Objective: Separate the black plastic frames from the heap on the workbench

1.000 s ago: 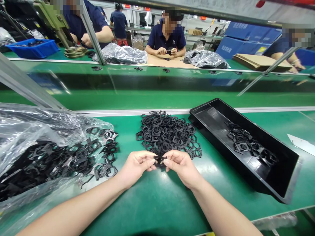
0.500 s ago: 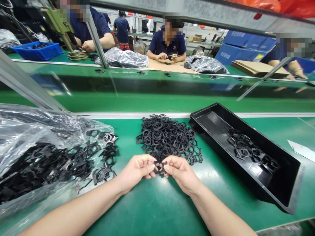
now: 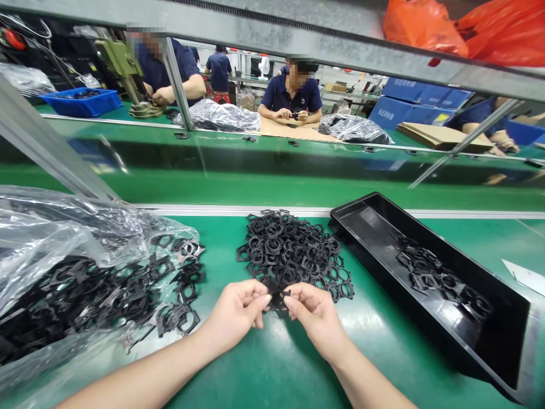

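Observation:
Between my two hands is a small black plastic ring part [image 3: 277, 299], pinched at its sides by thumbs and fingers. My left hand [image 3: 240, 311] grips its left side, and my right hand [image 3: 313, 315] is closed on its right side. Fingers cover part of it, so its full outline is hidden. Just beyond my fingertips lies a heap of similar black ring parts [image 3: 293, 250] on the green table [image 3: 264, 369].
At left, a clear plastic bag [image 3: 85, 221] spills more black parts [image 3: 114, 289]. To the right stands a long black tray [image 3: 374, 267] with several parts inside. A metal frame [image 3: 63, 142] rises at left. Across the conveyor, a co-worker [image 3: 292, 96] handles a black part.
The camera view has tilted up slightly, so the scene sits lower. The ring part between my hands has turned; its opening shows less plainly now. Both hands keep their pinch.

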Action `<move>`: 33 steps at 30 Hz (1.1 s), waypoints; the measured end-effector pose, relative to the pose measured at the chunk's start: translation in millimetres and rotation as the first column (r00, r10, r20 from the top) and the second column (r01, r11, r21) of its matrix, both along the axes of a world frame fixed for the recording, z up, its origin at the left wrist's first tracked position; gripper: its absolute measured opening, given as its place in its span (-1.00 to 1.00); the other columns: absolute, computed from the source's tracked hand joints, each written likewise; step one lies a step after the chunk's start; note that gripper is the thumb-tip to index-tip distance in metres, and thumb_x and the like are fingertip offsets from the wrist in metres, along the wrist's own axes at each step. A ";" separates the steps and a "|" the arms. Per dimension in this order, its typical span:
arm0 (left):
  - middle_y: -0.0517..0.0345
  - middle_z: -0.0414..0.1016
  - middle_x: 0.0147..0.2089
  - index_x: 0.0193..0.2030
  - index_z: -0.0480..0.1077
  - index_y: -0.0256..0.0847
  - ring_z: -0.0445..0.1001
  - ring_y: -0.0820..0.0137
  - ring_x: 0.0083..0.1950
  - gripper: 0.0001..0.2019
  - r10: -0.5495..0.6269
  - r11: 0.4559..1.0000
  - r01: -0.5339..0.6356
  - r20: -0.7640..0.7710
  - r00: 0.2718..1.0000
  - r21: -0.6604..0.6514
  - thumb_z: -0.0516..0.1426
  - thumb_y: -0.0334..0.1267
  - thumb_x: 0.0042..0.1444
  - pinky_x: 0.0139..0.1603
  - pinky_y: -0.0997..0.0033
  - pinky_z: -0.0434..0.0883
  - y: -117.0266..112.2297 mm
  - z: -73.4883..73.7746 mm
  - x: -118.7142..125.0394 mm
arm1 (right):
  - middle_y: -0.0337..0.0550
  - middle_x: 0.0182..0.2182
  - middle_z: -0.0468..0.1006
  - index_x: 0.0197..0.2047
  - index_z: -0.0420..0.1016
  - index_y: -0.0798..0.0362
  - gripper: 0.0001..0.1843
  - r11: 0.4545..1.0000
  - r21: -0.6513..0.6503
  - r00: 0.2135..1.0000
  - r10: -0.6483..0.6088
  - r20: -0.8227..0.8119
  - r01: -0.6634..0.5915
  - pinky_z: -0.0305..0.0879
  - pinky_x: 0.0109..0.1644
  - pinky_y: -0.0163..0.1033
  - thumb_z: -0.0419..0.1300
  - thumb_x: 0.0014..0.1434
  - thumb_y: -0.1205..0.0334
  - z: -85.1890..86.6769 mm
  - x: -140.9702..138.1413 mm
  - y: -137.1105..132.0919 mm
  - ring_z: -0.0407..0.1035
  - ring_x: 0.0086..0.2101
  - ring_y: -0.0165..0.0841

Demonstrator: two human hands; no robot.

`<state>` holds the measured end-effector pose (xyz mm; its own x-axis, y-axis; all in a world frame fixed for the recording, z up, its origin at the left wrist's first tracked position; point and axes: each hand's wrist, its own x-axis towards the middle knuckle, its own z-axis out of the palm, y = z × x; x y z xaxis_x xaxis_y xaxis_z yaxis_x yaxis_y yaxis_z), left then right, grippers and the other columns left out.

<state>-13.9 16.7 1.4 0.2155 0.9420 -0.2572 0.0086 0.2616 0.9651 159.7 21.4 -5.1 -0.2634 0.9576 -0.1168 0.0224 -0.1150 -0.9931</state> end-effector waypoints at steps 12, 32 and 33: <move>0.19 0.36 -0.73 -0.58 0.34 -0.27 0.32 0.49 -0.69 -0.63 -0.053 0.997 0.049 -0.065 0.996 -0.060 0.17 0.03 -0.04 -0.60 0.53 0.27 -1.8 3.5 0.2 | -0.20 -0.51 0.48 -0.29 0.53 0.11 -0.76 0.992 -0.112 0.988 0.042 -0.151 -0.060 0.29 -0.36 -0.29 0.29 0.04 0.10 -0.2 0.5 2.7 0.32 -0.50 -0.43; 0.22 0.34 -0.69 -0.54 0.34 -0.27 0.31 0.51 -0.67 -0.68 -0.055 0.996 0.062 -0.114 0.992 0.058 0.16 -0.04 0.01 -0.60 0.57 0.21 -7.6 5.3 -0.7 | -0.27 -0.57 0.43 -0.41 0.50 0.11 -0.77 0.990 -0.117 0.991 0.060 -0.119 -0.074 0.27 -0.43 -0.32 0.34 -0.04 0.11 4.2 0.1 1.3 0.28 -0.56 -0.47; 0.22 0.34 -0.69 -0.53 0.34 -0.27 0.32 0.50 -0.66 -0.68 -0.059 0.996 0.066 -0.111 0.992 0.058 0.15 -0.04 0.02 -0.59 0.57 0.22 -8.0 4.3 -0.3 | -0.28 -0.59 0.42 -0.40 0.50 0.11 -0.77 0.993 -0.093 0.993 0.056 -0.105 -0.066 0.25 -0.44 -0.32 0.33 -0.04 0.11 3.6 -0.3 0.7 0.27 -0.57 -0.47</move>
